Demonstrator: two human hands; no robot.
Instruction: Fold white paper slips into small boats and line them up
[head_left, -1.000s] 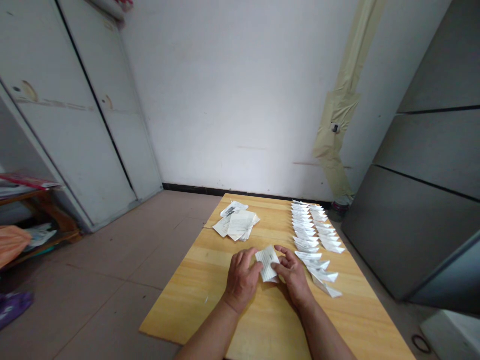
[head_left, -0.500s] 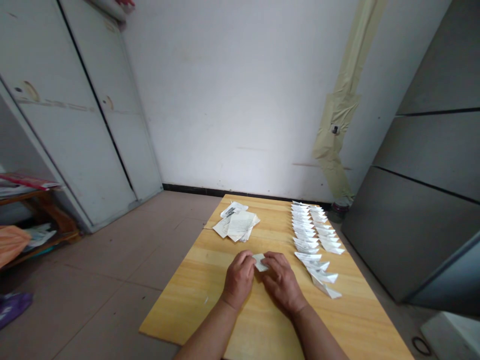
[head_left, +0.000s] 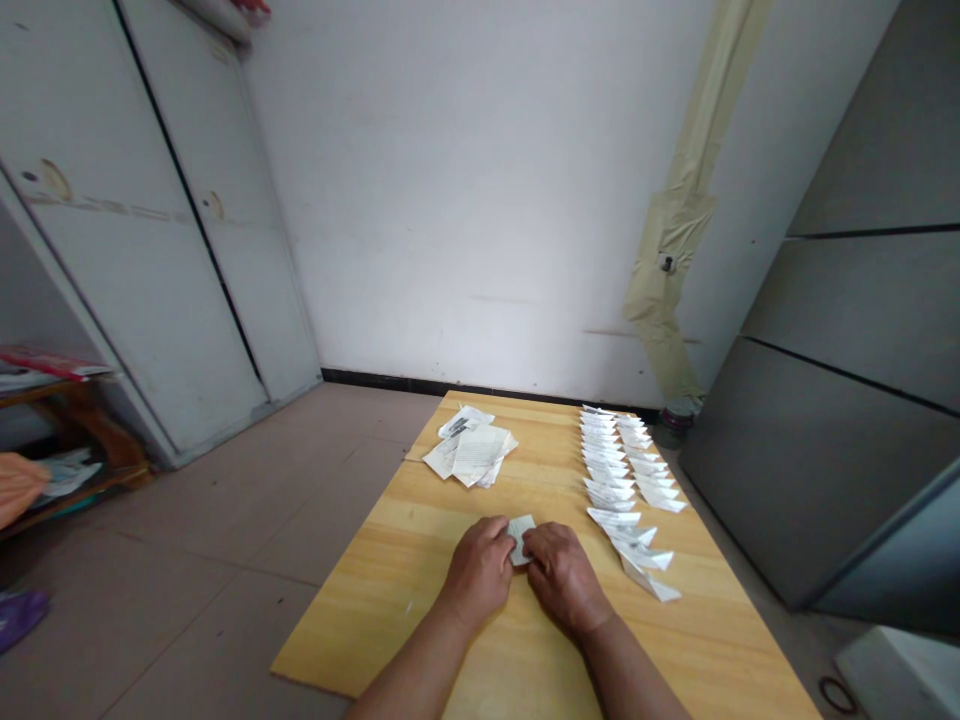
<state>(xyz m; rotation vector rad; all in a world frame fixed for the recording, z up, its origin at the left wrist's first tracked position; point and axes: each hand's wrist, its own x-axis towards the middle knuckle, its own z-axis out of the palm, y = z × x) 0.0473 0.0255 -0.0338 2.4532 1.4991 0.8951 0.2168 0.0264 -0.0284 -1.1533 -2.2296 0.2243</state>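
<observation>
Both of my hands rest on a wooden table (head_left: 420, 600), pressed together on a small folded printed paper (head_left: 521, 530). My left hand (head_left: 480, 572) pinches its left side with curled fingers. My right hand (head_left: 561, 578) covers its right side, fingers closed over it. Most of the paper is hidden under my fingers. A loose pile of flat printed sheets (head_left: 471, 452) lies farther back on the left. Along the right side run two rows of several folded paper boats (head_left: 626, 485).
The table's left edge drops to a tiled floor (head_left: 247, 520). A grey cabinet (head_left: 847, 400) stands close on the right, white cupboards (head_left: 150, 250) on the left, a white wall behind. A low wooden shelf with clutter (head_left: 52, 440) sits far left.
The paper was open and held up between my hands a second ago. Now it is folded smaller and pressed down on the table, with my hands closed together over it.
</observation>
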